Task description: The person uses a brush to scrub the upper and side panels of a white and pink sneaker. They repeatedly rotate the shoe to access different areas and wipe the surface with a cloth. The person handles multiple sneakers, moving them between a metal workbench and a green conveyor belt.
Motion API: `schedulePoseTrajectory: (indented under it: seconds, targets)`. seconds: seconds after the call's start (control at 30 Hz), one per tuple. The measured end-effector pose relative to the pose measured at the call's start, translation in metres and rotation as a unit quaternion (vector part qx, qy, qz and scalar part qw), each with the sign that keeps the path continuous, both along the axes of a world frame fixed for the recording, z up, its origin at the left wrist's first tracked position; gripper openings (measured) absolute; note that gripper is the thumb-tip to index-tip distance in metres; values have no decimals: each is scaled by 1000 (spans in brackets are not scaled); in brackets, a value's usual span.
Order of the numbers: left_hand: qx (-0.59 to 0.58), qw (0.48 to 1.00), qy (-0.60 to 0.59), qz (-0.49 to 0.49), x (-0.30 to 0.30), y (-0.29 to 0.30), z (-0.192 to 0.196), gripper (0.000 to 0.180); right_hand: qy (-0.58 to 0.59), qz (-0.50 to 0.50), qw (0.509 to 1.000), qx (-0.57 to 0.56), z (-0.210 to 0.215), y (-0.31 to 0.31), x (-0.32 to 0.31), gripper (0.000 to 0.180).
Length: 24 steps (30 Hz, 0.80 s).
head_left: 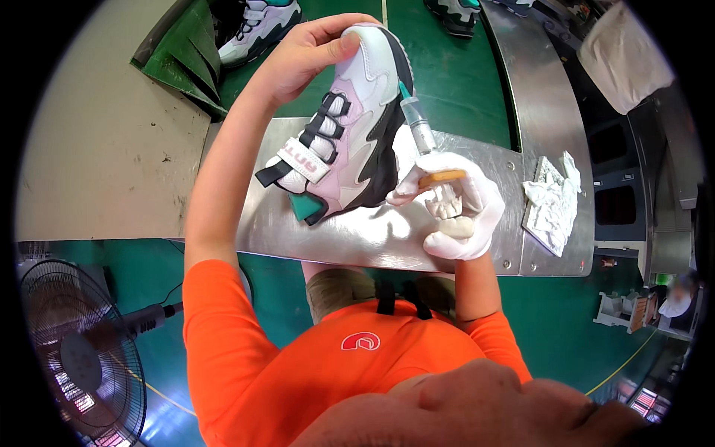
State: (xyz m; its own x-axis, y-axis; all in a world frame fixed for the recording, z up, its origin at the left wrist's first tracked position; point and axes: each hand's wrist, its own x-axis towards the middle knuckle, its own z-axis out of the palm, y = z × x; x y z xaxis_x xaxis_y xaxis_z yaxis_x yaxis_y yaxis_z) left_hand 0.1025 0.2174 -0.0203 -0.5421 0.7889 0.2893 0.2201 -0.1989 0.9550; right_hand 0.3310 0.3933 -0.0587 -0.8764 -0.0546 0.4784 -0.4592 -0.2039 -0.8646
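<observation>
The sneaker (350, 123), white and pale pink with black straps and a teal heel tab, is being held up over the metal bench (477, 160) in the one head view. The left hand (313, 52), bare, is gripping it by the toe end, fingers (339, 26) clenched over the cap and thumb pressing on the upper, so the shoe is hanging tilted with its long axis running from the toe at the top down and leftward to the heel, which is hovering just above the bench surface or resting on it; I cannot tell which. The right hand (454, 205), in a white glove, is sitting just to the right of the sole edge, fingers closed around a slim brush-like applicator (418, 123) whose teal tip is touching the black sidewall of the shoe. So the shoe is lying left of and above the right hand, and both hands are working on it, the left carrying it. A crumpled white rag (553, 201) is lying further right on the bench. Another sneaker (257, 30) is sitting on the green surface (447, 74) beyond.
</observation>
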Motion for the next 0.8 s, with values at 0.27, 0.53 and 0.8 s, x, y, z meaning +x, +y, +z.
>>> schedulePoseTrajectory:
  seconds: [0.27,0.53,0.8]
  targets:
    - [27,976,-147,157,2,-27,-29,51,-32,-48,993,-99,-6,-1,-13,66]
    - [-400,876,-156,218,136,-79,-42,51,-32,-304,950,-71,-20,76,51,75]
    - [-320,894,276,148,211,26,-10,80,1,-407,909,-87,-56,69,119,50]
